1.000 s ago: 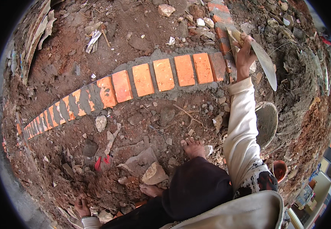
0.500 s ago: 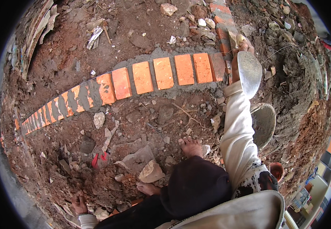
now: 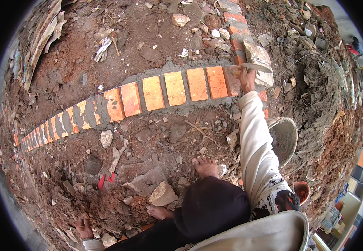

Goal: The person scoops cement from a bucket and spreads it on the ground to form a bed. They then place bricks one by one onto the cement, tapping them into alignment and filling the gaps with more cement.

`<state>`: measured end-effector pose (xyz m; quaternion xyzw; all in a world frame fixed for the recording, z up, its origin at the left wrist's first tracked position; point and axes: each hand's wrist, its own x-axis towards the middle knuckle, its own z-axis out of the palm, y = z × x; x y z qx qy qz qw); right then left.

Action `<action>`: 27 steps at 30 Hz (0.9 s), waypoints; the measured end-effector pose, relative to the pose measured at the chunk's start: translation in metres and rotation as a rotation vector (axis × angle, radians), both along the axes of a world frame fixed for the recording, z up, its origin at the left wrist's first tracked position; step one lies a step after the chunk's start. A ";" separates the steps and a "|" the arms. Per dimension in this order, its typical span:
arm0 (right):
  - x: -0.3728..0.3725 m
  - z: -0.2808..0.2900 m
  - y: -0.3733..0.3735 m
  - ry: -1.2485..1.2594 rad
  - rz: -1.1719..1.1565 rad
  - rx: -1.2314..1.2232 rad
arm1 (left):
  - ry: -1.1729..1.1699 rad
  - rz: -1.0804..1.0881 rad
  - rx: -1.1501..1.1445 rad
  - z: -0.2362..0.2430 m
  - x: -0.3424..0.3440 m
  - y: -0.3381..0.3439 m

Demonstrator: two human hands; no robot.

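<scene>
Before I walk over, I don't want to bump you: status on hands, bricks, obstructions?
Right hand grips trowel near right end of brick row. Left hand low left, grip unclear. Mortar between bricks. Bucket beside right forearm.

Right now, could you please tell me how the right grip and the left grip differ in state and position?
The right grip is closed on the trowel; the left grip shows no tool. The right grip is near the right end of the brick row; the left grip is low at the picture's left, away from the row. Both are bare, below pale sleeves.
</scene>
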<state>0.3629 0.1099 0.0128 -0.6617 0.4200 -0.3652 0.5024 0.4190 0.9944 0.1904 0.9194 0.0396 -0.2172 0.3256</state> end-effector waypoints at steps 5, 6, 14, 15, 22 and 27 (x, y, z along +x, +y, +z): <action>-0.014 0.003 0.023 -0.164 0.002 -0.083 | -0.095 0.049 0.036 0.024 -0.006 -0.025; -0.014 0.009 0.034 -0.149 -0.053 -0.192 | -0.099 0.021 0.062 0.022 -0.008 -0.013; -0.035 -0.009 0.035 -0.129 -0.057 0.138 | -0.064 0.024 0.010 0.009 0.002 -0.008; -0.033 0.007 0.047 -0.226 -0.082 0.091 | -0.065 0.028 0.020 0.014 0.001 -0.007; -0.099 -0.106 0.008 0.705 0.065 -0.772 | -0.031 -0.075 -0.003 -0.012 0.020 -0.027; -0.029 0.011 0.053 -0.045 -0.003 0.017 | -0.019 -0.039 0.080 0.022 0.009 -0.010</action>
